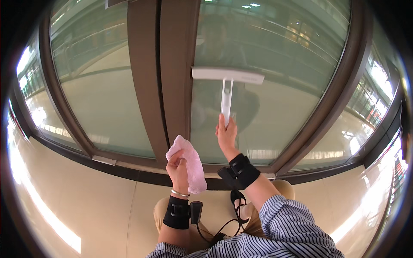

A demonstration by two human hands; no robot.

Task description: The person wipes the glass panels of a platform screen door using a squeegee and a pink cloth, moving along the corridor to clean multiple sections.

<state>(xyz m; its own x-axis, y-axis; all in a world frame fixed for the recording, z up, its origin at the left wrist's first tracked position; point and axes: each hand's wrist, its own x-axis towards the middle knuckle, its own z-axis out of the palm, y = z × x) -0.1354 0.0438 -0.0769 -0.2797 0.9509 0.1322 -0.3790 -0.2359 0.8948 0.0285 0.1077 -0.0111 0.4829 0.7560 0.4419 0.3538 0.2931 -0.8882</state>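
My right hand grips the handle of a white window squeegee, whose wide head lies level across the right glass door panel. The left end of that head is close beside the brown door frame. Lower and to the left, my left hand pinches a crumpled pink cloth, which hangs in front of the bottom of the frame. Both wrists wear black straps, and a metal bangle circles the left one. Whether the cloth touches the frame I cannot tell.
Another glass door panel stands to the left, with further glass panes at both sides. A dark sill runs along the foot of the doors above the beige tiled floor. A black cable hangs near my knees and black shoe.
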